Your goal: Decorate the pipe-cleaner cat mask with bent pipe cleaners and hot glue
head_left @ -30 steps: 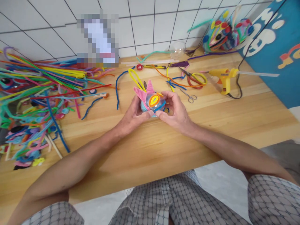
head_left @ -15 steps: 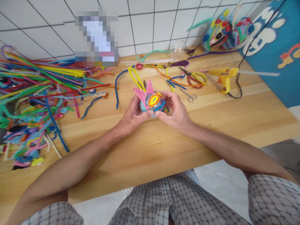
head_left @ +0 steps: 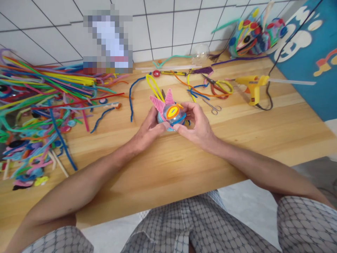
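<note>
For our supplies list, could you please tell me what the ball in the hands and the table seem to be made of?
The ball looks like clear, glossy plastic: it glints and colours show through; its pink ears look like fuzzy pipe cleaner. The table seems smooth varnished wood, showing grain.

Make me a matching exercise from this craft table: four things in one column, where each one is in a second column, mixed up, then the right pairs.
Column one
1. decorated ball
2. yellow glue gun
3. small silver scissors
4. pipe cleaner pile

Column two
a. spread over the left side of the table
b. held between the left hand and the right hand
c. lying flat just beyond the right hand
d. far right on the table, with a black cord attached

Pairs: 1-b, 2-d, 3-c, 4-a
</note>
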Demonstrator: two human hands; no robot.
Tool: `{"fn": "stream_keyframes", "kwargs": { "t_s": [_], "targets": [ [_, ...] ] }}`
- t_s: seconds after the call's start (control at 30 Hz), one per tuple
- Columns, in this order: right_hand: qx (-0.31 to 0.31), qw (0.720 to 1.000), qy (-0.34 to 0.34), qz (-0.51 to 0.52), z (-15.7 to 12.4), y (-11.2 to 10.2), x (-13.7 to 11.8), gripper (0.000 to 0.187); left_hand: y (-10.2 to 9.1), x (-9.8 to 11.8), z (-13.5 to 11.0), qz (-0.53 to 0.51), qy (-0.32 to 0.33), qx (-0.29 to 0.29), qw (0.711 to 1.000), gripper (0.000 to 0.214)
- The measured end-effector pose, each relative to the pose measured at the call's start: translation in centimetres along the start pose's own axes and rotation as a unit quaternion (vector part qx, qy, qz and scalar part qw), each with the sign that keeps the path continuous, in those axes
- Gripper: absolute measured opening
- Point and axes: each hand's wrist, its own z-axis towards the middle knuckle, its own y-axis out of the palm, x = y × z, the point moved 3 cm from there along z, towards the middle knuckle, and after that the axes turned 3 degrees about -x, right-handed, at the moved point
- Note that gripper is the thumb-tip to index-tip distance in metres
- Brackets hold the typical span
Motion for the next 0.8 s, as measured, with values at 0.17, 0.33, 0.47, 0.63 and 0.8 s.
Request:
{"fn": "stream_keyframes", "kwargs": {
  "t_s": [0.17, 0.33, 0.47, 0.63, 0.8],
  "targets": [
    [-0.009, 1.000, 0.001, -0.006, 0.06, -0.17, -0.13, 0.073, -0.26, 0.00, -0.06, 0.010, -0.010, 0.009, 1.000, 0.063],
    [-0.006, 1.000, 0.003, -0.004, 0.12, -0.21, -0.27, 0.072, -0.05, 0.40, -0.01, 0.019, -0.017, 0.001, 1.000, 0.062],
    [0.000, 1.000, 0.003, 0.000, 0.18, -0.21, -0.22, 0.072, -0.23, 0.42, 0.04, 0.025, -0.018, -0.012, 0.999, 0.067],
    [-0.003, 1.000, -0.001, -0.010, 0.13, -0.31, -0.36, 0.069, -0.07, 0.36, 0.07, 0.011, -0.016, -0.025, 1.000, 0.072],
    [-0.007, 1.000, -0.019, -0.021, 0.03, -0.34, -0.44, 0.067, 0.42, 0.36, 0.10, -0.007, -0.007, -0.021, 1.000, 0.075]
  ]
}}
